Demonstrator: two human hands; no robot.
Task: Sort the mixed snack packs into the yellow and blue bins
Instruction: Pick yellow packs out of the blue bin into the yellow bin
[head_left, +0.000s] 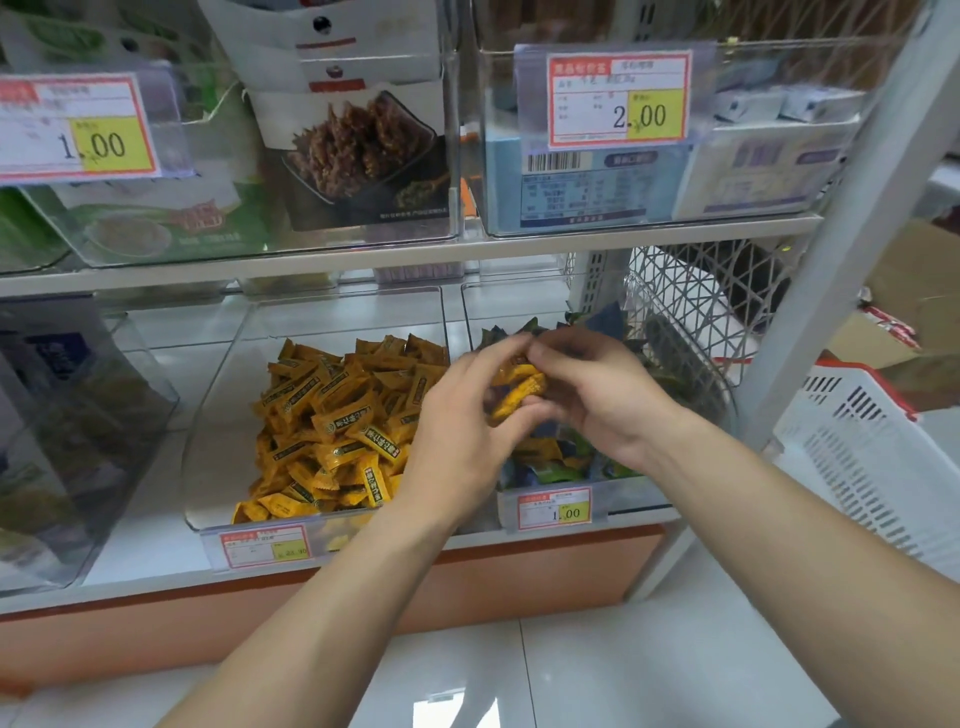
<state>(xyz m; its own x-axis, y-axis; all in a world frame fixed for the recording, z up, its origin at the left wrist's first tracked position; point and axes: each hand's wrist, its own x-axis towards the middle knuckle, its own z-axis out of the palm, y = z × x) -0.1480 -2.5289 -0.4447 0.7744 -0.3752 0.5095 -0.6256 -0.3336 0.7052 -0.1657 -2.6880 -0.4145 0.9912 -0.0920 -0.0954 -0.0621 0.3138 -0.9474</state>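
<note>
Two clear bins sit side by side on the lower shelf. The left bin (218, 395) is heaped with yellow snack packs (332, 426). The right bin (623, 493) holds blue and green packs (561, 465) with a few yellow ones mixed in. Over the right bin my left hand (462, 431) and my right hand (608, 400) meet, both closed around a small bunch of yellow packs (519, 389). My hands hide much of the right bin's contents.
Above is a shelf with clear bins of boxed snacks and price tags (618, 98). A dark clear bin (67, 415) stands at far left. A white plastic basket (872, 457) with a red rim sits to the right, beyond the shelf post (831, 249). Pale floor tiles lie below.
</note>
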